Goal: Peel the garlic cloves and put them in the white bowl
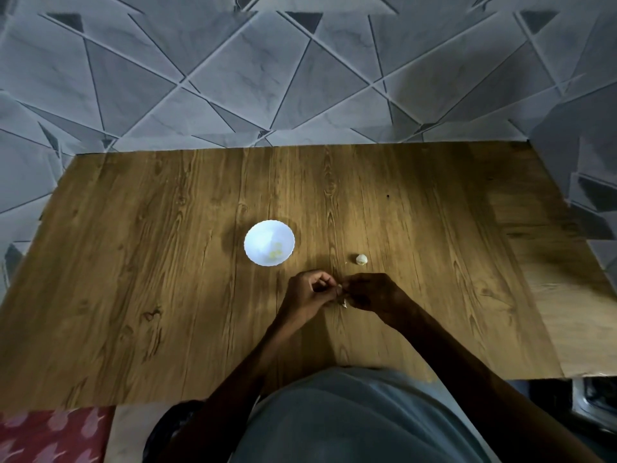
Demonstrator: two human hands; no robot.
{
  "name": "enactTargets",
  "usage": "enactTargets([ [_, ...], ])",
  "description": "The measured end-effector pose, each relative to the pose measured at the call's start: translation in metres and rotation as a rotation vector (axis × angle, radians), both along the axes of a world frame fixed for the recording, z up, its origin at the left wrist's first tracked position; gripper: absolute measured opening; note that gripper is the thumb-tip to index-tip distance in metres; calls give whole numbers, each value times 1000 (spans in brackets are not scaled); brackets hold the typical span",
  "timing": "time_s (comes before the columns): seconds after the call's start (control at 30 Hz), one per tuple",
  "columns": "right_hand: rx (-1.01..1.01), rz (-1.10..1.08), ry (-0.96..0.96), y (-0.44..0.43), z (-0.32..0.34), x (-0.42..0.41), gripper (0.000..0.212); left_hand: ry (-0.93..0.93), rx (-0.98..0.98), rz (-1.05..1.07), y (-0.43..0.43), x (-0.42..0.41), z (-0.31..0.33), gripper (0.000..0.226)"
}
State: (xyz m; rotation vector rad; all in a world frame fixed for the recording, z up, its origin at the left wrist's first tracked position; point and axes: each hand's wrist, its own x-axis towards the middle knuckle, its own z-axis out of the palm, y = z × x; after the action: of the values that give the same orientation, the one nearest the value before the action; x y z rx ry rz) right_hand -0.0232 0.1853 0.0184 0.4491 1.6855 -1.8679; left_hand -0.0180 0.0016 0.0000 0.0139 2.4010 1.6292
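Garlic clove (340, 289) pinched by left hand (307, 295), right hand (374, 292), at table (133, 262) centre.

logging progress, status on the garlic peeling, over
Left hand and right hand both pinching one clove. White bowl holds a few peeled cloves; more garlic waiting to its right. Nothing in the way.

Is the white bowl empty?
No, a few pale yellow garlic pieces lie inside the white bowl.
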Motion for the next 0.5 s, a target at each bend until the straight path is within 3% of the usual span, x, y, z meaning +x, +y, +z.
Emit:
enactTargets([
  [0.1, 132, 126, 105, 3, -1, -2, 14, -94, 102, -34, -2, -1, 2, 13],
  [0.2, 176, 163, 64, 2, -2, -4, 14, -135, 119, -94, -6, -1, 1, 13],
  [0.37, -10, 9, -96, 3, 0, -6, 20, -96, 31, -157, -13, 2, -4, 2],
  [0.5, -132, -34, -160, 5, -3, -8, 16, -130, -113, -97, -15, 3, -13, 9],
])
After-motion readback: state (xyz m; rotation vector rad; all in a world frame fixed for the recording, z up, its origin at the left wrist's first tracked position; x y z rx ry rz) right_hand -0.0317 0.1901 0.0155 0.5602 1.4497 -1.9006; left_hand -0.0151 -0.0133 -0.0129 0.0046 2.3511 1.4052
